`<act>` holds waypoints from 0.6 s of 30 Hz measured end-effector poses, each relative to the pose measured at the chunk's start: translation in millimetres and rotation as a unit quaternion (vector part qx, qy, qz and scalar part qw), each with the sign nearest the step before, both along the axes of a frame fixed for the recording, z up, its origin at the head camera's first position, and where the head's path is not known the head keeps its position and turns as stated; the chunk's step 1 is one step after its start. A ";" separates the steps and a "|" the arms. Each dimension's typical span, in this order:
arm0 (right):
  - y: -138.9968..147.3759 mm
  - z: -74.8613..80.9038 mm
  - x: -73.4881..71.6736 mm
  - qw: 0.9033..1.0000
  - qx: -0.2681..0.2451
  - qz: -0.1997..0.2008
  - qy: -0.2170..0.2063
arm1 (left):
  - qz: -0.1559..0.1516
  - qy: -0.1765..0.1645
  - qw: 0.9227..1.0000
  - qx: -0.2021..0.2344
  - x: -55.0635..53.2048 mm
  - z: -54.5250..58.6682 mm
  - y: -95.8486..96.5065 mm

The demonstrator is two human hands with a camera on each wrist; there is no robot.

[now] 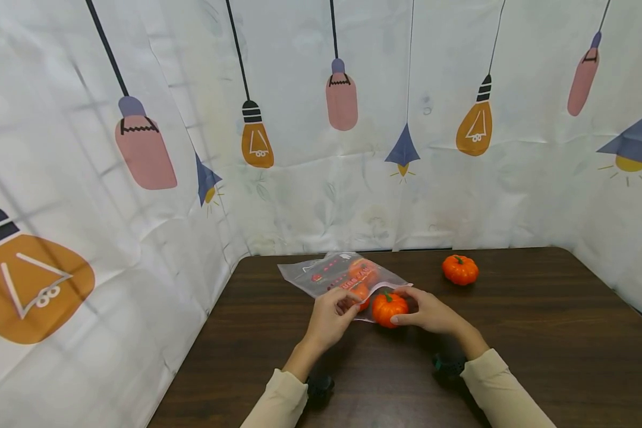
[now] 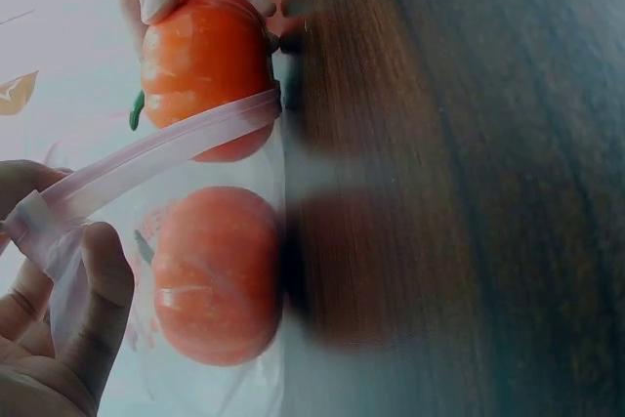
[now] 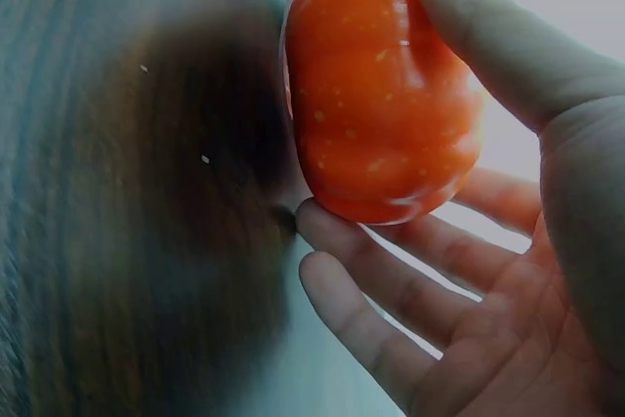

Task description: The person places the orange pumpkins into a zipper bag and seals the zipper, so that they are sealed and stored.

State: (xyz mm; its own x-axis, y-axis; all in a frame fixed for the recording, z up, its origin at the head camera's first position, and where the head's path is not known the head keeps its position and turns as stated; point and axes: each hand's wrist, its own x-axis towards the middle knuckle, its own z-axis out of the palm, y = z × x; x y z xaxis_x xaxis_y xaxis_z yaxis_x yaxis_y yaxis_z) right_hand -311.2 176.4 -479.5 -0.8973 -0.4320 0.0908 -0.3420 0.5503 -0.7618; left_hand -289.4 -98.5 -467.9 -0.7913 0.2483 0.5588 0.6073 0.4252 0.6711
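A clear plastic zip bag [image 1: 309,274] with red print lies on the table, its mouth towards me. Inside it are small orange pumpkins, one of them plain in the left wrist view as a bagged pumpkin [image 2: 217,275]. My left hand [image 1: 331,315] pinches the bag's zip edge [image 2: 176,148] between thumb and fingers. My right hand [image 1: 430,310] holds another orange pumpkin [image 1: 389,309] with a green stem at the bag's mouth. In the left wrist view the bag's edge crosses that pumpkin's near side. The right thumb lies on top, fingers beneath.
A further orange pumpkin [image 1: 460,270] stands at the back right of the dark wooden table [image 1: 540,333]. A white curtain [image 1: 321,202] printed with lamps hangs behind the table and along its left side.
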 end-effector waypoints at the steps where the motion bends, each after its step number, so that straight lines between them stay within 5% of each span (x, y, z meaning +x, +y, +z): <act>1: -1.3 -0.2 0.2 1.000 0.005 -0.001 -0.001 | 0.001 -0.002 1.000 0.000 0.1 0.0 0.0; 18: -16.0 -3.3 2.1 0.998 0.045 -0.014 0.039 | -0.003 -0.009 1.000 -0.001 1.2 1.0 0.4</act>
